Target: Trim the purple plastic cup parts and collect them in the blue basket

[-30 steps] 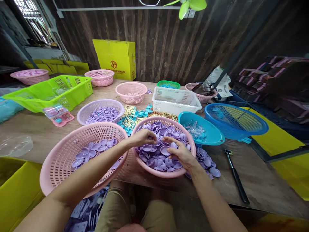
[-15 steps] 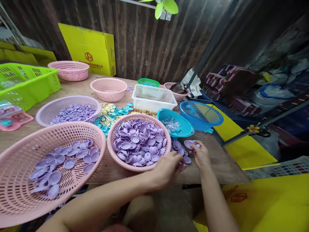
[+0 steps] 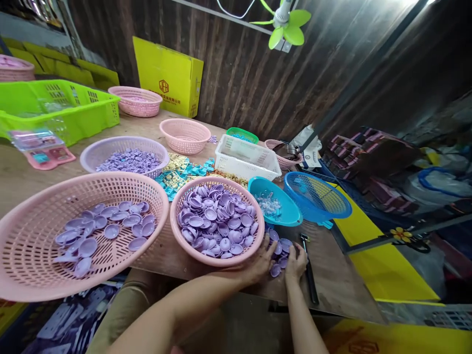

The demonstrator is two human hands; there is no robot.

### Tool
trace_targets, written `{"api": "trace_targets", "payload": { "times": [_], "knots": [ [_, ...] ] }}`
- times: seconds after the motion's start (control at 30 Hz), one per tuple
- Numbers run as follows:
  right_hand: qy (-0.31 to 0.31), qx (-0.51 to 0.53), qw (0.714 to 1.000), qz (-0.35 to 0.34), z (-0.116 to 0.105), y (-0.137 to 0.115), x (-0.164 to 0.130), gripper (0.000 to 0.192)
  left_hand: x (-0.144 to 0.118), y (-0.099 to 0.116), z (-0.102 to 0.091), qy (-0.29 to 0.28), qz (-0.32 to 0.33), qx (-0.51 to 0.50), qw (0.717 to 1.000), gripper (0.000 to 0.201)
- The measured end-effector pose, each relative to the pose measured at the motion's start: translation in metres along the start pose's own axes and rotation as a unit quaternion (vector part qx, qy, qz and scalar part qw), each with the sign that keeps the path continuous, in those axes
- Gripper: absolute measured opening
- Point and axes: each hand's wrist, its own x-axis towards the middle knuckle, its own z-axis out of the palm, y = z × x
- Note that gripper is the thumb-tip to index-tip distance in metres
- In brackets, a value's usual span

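Two hands: both are working at the near bench (image 3: 342, 290) edge, right of the middle basket (image 3: 177, 231).
Left hand (image 3: 260, 263): it is lying flat beside the basket wall, fingers spread wide towards the loose discs (image 3: 279, 248); it is holding nothing that I can see.
Right hand (image 3: 296, 263): it is resting on the discs with fingers bent over them; if a disc is inside the grip, I cannot tell.
Discs: a small heap of purple round pieces is lying on the bench between the middle basket, the teal bowl (image 3: 282, 204) and the black tool (image 3: 309, 270).
Pointing: most discs are lying flat, some with the hollow side up, some overlapping; they are round, so no long axis is showing, and each short stem is too small to read.
Doing it well, in my judgement: the hands should be cupping the heap from both sides and keeping low on the wood, because the pieces are light and are sitting near the edge; sliding them inward first would be safer than lifting many at once.
Risk: the tool is lying just beside the right hand, and a wide sweep could be pushing it off.
Around: the big basket (image 3: 22, 275) at left is holding fewer discs, the lilac basket (image 3: 92, 155) behind is carrying small purple parts, and a white crate (image 3: 254, 164) is standing farther back.
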Motion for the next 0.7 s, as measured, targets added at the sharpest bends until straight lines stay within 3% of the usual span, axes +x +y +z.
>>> {"api": "trace_targets", "payload": {
  "times": [0.07,0.13,0.2,0.27,0.33,0.4,0.47,0.53,0.6,0.7],
  "knots": [
    [0.033,-0.003,0.999,0.001,-0.002,-0.001,-0.004,0.044,-0.016,0.008,-0.006,-0.009,0.051,0.010,0.999,0.054],
    [0.075,-0.004,0.997,0.005,-0.005,-0.009,-0.009,0.044,-0.036,0.018,-0.024,-0.005,0.130,0.023,0.991,0.052],
    [0.113,0.011,0.993,-0.008,-0.010,-0.030,-0.015,0.040,-0.055,0.023,-0.053,0.012,0.179,0.031,0.983,0.044],
    [0.110,0.044,0.992,-0.049,-0.014,-0.063,-0.023,0.035,-0.067,0.017,-0.090,0.038,0.173,0.057,0.983,0.033],
    [0.036,0.068,0.991,-0.110,-0.016,-0.105,-0.033,0.028,-0.070,-0.003,-0.129,0.080,0.073,0.127,0.986,0.026],
    [-0.123,0.091,0.969,-0.195,-0.014,-0.148,-0.046,0.020,-0.067,-0.031,-0.163,0.081,-0.048,0.212,0.973,0.024],
    [-0.299,0.115,0.912,-0.256,-0.004,-0.182,-0.062,0.013,-0.063,-0.059,-0.186,0.040,-0.134,0.271,0.952,0.021],
    [-0.416,0.085,0.853,-0.303,0.011,-0.204,-0.078,0.011,-0.063,-0.079,-0.198,-0.013,-0.163,0.294,0.942,0.018],
    [-0.467,0.007,0.818,-0.336,0.027,-0.217,-0.092,0.014,-0.067,-0.090,-0.201,-0.038,-0.161,0.296,0.941,0.017],
    [-0.470,-0.104,0.793,-0.374,0.046,-0.227,-0.102,0.018,-0.073,-0.099,-0.200,-0.017,-0.151,0.282,0.947,0.020]
  ]
}}
